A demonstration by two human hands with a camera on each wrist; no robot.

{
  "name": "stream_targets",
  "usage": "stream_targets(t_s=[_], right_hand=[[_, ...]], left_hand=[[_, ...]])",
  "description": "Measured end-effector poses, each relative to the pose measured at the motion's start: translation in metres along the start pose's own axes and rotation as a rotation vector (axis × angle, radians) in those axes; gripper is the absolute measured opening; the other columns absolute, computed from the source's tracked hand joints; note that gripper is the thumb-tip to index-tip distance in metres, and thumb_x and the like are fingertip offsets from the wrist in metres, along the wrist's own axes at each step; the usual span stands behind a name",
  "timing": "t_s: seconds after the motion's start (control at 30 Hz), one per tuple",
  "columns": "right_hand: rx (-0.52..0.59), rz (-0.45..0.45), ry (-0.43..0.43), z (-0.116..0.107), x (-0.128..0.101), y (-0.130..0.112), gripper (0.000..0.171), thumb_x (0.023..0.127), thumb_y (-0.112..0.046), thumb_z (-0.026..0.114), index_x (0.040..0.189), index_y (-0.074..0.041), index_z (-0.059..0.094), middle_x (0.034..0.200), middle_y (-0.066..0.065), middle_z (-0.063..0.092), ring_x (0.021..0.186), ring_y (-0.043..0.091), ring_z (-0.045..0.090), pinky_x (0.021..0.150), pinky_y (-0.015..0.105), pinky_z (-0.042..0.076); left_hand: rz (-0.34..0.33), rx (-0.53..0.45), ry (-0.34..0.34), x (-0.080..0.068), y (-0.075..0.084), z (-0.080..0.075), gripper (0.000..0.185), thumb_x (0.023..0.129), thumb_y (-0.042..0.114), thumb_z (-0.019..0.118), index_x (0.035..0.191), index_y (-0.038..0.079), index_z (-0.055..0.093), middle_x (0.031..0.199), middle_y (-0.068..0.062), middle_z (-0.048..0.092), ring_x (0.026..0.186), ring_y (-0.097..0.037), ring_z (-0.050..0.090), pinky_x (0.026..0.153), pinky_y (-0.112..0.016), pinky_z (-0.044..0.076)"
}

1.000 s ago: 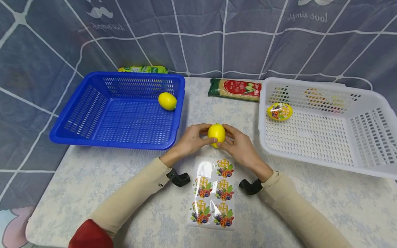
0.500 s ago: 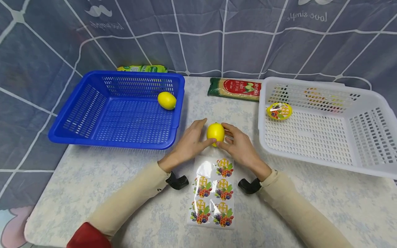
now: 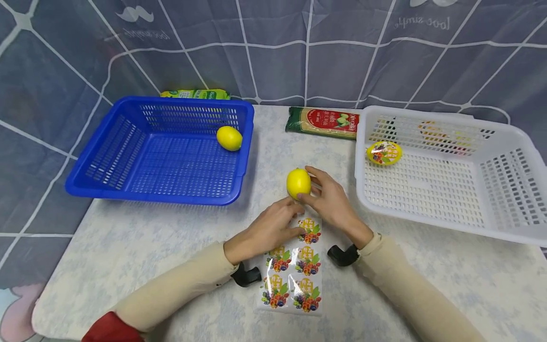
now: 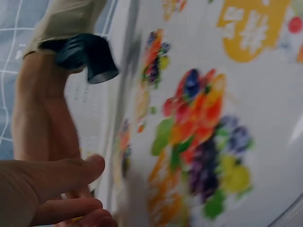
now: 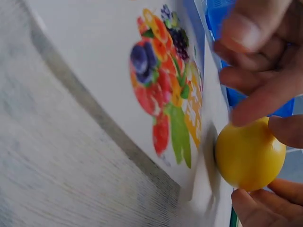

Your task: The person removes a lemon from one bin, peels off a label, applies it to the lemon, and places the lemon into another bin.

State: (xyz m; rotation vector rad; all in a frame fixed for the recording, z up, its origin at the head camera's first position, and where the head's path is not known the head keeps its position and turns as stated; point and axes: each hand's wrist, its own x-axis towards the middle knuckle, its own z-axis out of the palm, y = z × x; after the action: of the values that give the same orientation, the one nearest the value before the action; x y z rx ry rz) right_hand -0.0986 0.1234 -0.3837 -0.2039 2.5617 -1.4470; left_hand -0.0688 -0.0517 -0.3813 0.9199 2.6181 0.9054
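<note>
A yellow lemon [image 3: 298, 183] stands at the middle of the table. My right hand [image 3: 331, 199] holds it between thumb and fingers; the right wrist view shows the lemon [image 5: 250, 153] in that grip. My left hand [image 3: 269, 229] is over the upper part of a sticker sheet [image 3: 290, 308], fingers loosely bent around nothing that I can see. Fruit-print stickers [image 4: 203, 142] on the sheet fill much of the left wrist view. The top left spot of the sheet is hidden under the left hand.
A blue basket [image 3: 149, 194] at left holds another lemon [image 3: 229, 138]. On the right, a white basket [image 3: 427, 221] holds a lemon with a sticker [image 3: 384, 153]. A red-and-green pasta packet [image 3: 322, 121] lies between them at the back, and a green-yellow packet [image 3: 196, 94] behind the blue basket.
My left hand has let go of the lemon and moved down toward me over the sticker sheet. The right hand keeps hold of the lemon, nearly in the same place.
</note>
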Motion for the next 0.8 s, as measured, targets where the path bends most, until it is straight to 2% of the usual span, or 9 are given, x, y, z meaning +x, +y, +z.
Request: stream_targets(t_s=[0.13, 0.33, 0.63, 0.8], right_hand=[[-0.013, -0.023, 0.013, 0.000, 0.000, 0.000, 0.066, 0.090, -0.011, 0.072, 0.148, -0.006, 0.041, 0.150, 0.014, 0.042, 0.132, 0.031, 0.048, 0.100, 0.038, 0.047], [-0.004, -0.008, 0.022, 0.000, 0.001, -0.001, 0.066, 0.088, -0.012, 0.074, 0.146, -0.007, 0.044, 0.147, 0.015, 0.044, 0.125, 0.033, 0.054, 0.096, 0.040, 0.050], [0.004, 0.002, 0.026, 0.000, 0.002, -0.001, 0.066, 0.086, -0.011, 0.076, 0.144, -0.005, 0.045, 0.144, 0.018, 0.046, 0.120, 0.034, 0.058, 0.093, 0.039, 0.052], [0.015, 0.001, 0.019, 0.001, 0.002, -0.002, 0.066, 0.086, -0.011, 0.076, 0.144, -0.005, 0.045, 0.144, 0.018, 0.046, 0.121, 0.033, 0.058, 0.093, 0.037, 0.052]], left_hand=[[-0.033, 0.047, -0.031, 0.000, -0.002, 0.008, 0.043, 0.084, 0.022, 0.080, 0.118, -0.001, 0.067, 0.092, -0.003, 0.052, 0.076, -0.014, 0.047, 0.064, -0.025, 0.043], [-0.054, 0.059, -0.046, 0.001, -0.004, 0.014, 0.042, 0.082, 0.018, 0.081, 0.120, 0.004, 0.068, 0.088, 0.000, 0.049, 0.074, -0.013, 0.046, 0.061, -0.023, 0.041], [-0.030, 0.036, -0.095, 0.006, -0.008, 0.015, 0.042, 0.083, 0.014, 0.079, 0.123, 0.008, 0.066, 0.103, -0.003, 0.055, 0.086, -0.014, 0.050, 0.070, -0.025, 0.044], [-0.050, 0.036, -0.079, 0.006, -0.007, 0.015, 0.037, 0.082, 0.014, 0.079, 0.118, 0.011, 0.069, 0.104, -0.002, 0.056, 0.085, -0.013, 0.051, 0.069, -0.025, 0.045]])
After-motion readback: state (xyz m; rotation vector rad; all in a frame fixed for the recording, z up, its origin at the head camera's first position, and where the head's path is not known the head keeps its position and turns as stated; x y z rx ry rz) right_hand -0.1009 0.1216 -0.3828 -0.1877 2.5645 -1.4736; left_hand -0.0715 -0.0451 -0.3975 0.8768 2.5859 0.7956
